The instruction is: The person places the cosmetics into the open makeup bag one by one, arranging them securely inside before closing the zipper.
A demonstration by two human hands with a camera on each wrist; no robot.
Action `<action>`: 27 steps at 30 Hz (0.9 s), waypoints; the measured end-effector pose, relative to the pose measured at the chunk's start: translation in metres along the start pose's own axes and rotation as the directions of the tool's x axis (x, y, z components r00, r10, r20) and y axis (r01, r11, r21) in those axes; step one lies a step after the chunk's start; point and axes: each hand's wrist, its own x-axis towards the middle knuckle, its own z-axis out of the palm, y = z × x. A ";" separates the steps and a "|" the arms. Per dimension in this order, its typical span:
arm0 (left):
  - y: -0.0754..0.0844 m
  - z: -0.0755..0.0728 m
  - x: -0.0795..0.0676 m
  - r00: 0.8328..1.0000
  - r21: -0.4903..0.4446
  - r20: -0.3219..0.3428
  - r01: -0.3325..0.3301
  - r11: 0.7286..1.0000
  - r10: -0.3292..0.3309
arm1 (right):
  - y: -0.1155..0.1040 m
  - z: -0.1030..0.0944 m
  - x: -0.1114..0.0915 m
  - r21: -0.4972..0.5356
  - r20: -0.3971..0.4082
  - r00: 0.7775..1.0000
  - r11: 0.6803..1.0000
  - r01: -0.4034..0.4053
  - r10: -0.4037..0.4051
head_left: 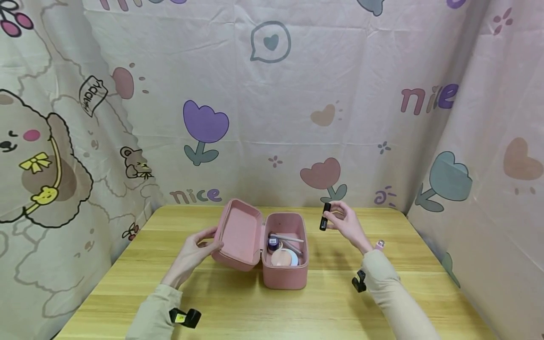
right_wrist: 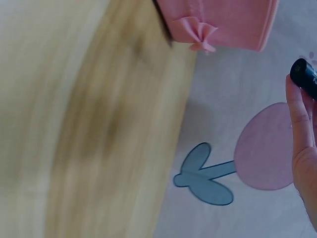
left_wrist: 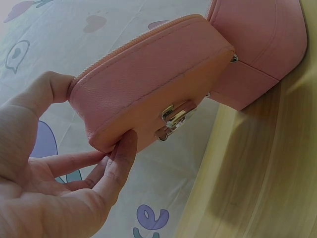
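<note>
A pink zip-up cosmetic case (head_left: 285,278) stands on the table with its lid (head_left: 239,236) swung out to the left. My left hand (head_left: 193,252) pinches the lid's outer edge, thumb on the rim side and fingertips on the outer face near a metal buckle (left_wrist: 178,116). My right hand (head_left: 349,227) holds a slim black tube (head_left: 325,217), lipstick-like, upright in the air right of the case. Inside the case lie a round compact (head_left: 281,258), a dark-capped jar (head_left: 273,243) and pale thin sticks (head_left: 289,238). In the right wrist view, only the tube's end (right_wrist: 303,77) shows.
The wooden table (head_left: 335,302) runs back to a printed curtain (head_left: 272,118), with curtains on both sides. A small pink item with a shiny round tip (head_left: 380,244) is partly hidden behind the right wrist. A pink bow (right_wrist: 199,33) decorates the case's side.
</note>
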 end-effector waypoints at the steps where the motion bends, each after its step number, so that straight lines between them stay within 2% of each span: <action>1: 0.000 0.000 0.000 1.000 0.000 0.000 0.000 1.000 0.000 | -0.002 0.001 0.002 -0.006 0.004 1.000 1.000 0.015 -0.015; 9: -0.002 -0.001 0.001 1.000 0.005 0.002 0.001 1.000 -0.001 | -0.021 0.018 0.013 -0.163 0.029 0.984 0.970 0.178 -0.176; 15: -0.002 -0.001 0.001 1.000 -0.006 0.004 -0.003 1.000 0.003 | -0.049 0.041 0.013 -0.244 0.071 0.980 0.949 0.200 -0.188; 22: -0.003 -0.001 0.002 1.000 0.000 0.001 0.003 1.000 -0.003 | -0.023 0.055 0.027 -0.430 0.130 0.971 0.871 0.237 -0.200; 27: -0.003 0.000 0.001 1.000 0.005 -0.007 0.008 1.000 -0.008 | -0.018 0.064 0.033 -0.516 0.145 0.975 0.828 0.221 -0.170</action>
